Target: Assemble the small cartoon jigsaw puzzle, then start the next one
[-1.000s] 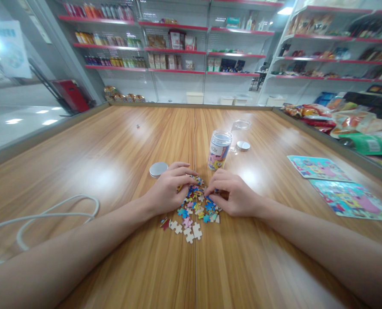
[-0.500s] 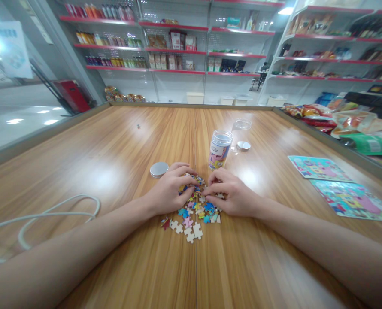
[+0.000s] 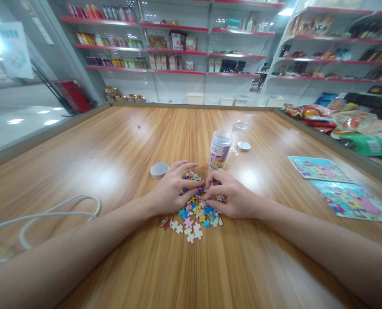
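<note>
A heap of small coloured jigsaw pieces [image 3: 195, 212] lies on the wooden table [image 3: 120, 171] in front of me. My left hand [image 3: 171, 189] rests on the heap's left side, fingers curled over pieces. My right hand [image 3: 232, 195] rests on its right side, fingertips pinched on pieces and meeting the left fingertips at the middle. Just beyond the hands stands an open clear jar [image 3: 219, 150] with a colourful label. A round silver lid [image 3: 159, 169] lies left of the jar, close to my left hand.
A second clear jar [image 3: 241, 125] and a small silver lid [image 3: 244, 146] lie farther back. Two colourful picture sheets [image 3: 339, 189] lie at the right. A white cable [image 3: 59, 212] loops at the left. Snack bags and shop shelves surround the table.
Both hands stayed on the heap; the fingers shifted slightly, drawing pieces together toward the middle.
</note>
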Demonstrator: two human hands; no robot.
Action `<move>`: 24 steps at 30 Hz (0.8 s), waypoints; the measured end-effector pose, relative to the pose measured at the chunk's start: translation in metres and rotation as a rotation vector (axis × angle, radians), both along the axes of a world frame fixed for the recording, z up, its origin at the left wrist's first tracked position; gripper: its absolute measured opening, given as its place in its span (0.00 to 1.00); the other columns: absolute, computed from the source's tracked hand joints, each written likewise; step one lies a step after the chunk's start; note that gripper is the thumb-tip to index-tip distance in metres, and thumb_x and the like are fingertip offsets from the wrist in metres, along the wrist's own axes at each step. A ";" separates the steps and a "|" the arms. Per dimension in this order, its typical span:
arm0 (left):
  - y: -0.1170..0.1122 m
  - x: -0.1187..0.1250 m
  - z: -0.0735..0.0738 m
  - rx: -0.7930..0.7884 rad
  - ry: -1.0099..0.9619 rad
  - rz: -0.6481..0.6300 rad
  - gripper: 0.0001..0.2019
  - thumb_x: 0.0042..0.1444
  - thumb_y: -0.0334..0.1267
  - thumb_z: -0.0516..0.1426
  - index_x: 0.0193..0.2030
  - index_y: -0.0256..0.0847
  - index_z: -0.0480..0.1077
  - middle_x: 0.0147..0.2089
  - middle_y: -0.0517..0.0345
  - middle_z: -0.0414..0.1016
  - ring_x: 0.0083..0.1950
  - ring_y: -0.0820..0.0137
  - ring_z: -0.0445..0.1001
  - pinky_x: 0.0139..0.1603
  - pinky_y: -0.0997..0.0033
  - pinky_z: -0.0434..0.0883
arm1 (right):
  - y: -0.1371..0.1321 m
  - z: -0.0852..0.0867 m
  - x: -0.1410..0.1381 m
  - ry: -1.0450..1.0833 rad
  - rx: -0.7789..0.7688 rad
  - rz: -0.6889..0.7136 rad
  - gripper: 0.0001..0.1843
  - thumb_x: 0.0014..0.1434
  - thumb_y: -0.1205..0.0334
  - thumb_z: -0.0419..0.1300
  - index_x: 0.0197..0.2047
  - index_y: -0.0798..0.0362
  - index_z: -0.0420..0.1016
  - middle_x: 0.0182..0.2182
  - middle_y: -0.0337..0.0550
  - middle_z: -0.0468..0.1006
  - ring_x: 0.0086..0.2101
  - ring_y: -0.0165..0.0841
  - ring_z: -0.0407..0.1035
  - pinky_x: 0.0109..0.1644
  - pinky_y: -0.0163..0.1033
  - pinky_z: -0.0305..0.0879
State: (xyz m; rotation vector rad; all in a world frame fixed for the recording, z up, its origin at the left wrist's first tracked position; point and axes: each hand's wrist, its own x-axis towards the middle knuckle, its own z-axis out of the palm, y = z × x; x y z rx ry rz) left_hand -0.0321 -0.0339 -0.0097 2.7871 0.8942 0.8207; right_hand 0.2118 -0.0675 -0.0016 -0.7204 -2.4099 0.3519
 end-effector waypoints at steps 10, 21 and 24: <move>-0.009 0.000 0.012 -0.040 -0.059 -0.119 0.05 0.57 0.32 0.60 0.38 0.42 0.78 0.63 0.49 0.66 0.71 0.55 0.57 0.70 0.47 0.61 | 0.001 -0.001 -0.001 0.006 -0.015 -0.036 0.05 0.61 0.64 0.63 0.41 0.53 0.79 0.41 0.48 0.72 0.44 0.39 0.67 0.52 0.48 0.66; -0.007 0.000 0.010 -0.073 -0.005 -0.141 0.05 0.59 0.35 0.60 0.42 0.41 0.77 0.63 0.48 0.67 0.71 0.53 0.56 0.72 0.44 0.59 | -0.001 0.000 0.000 -0.026 -0.035 -0.054 0.07 0.61 0.61 0.65 0.43 0.52 0.80 0.44 0.49 0.72 0.47 0.40 0.67 0.54 0.50 0.65; -0.006 0.000 0.010 -0.073 0.014 -0.151 0.05 0.61 0.37 0.60 0.42 0.41 0.77 0.64 0.48 0.66 0.72 0.53 0.54 0.72 0.43 0.58 | 0.001 -0.001 0.000 -0.023 -0.032 -0.058 0.08 0.60 0.58 0.66 0.41 0.52 0.79 0.43 0.48 0.72 0.46 0.39 0.67 0.53 0.50 0.66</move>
